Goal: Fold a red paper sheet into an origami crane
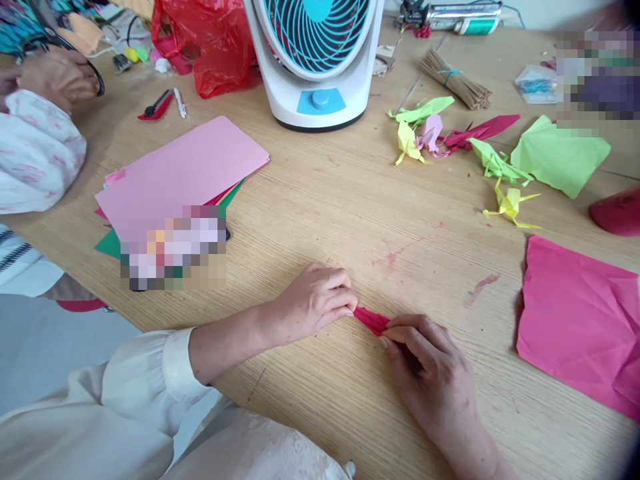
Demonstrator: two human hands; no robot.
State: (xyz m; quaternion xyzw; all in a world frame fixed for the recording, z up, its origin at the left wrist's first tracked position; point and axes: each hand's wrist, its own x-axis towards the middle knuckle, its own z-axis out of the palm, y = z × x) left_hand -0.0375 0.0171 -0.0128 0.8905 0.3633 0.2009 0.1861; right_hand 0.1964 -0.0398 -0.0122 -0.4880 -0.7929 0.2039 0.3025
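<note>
A narrow folded strip of crimson paper (pixel 371 321) lies between my two hands, low over the wooden table (pixel 320 220). My left hand (pixel 320 300) pinches its upper left end, fingers curled together. At the lower right end, my right hand (pixel 435 373) grips the paper between thumb and fingers. The ends of the strip are hidden by my fingertips. To the right lies a creased pink sheet (pixel 580 320). Folded paper figures, among them a yellow one (pixel 510 202) and a green one (pixel 497 162), sit beyond my right hand.
A stack of coloured paper (pixel 185 167) is at the left, with a blurred object over its near edge. A white fan (pixel 320 100) stands at the back beside a red bag (pixel 205 47). Another person's hand (pixel 60 77) is at the far left. A red cylinder (pixel 617 211) lies right.
</note>
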